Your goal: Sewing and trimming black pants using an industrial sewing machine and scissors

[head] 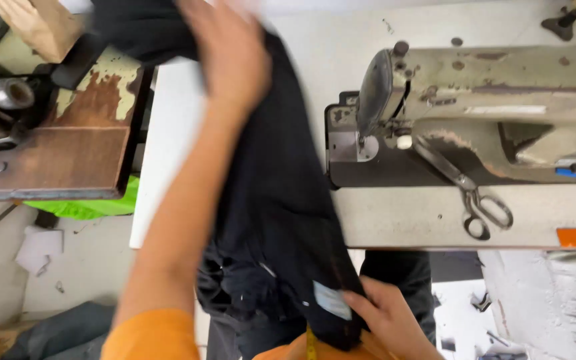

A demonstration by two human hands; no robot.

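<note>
A long piece of black fabric (281, 187) runs from the top of the white table (168, 160) down to my lap. My left hand (228, 53) reaches forward and lies on the fabric's far end, blurred by motion. My right hand (385, 313) grips the near end of the fabric close to my body, just beside a pale blue label (331, 300) sewn onto it. My orange sleeve (145, 337) shows at the bottom.
An old cream sewing machine (488, 100) stands on the table at the right, with scissors (471, 193) lying on its base. A worn brown wooden table (68, 147) sits at the left, green cloth (88, 208) beneath it. Scraps lie on the floor.
</note>
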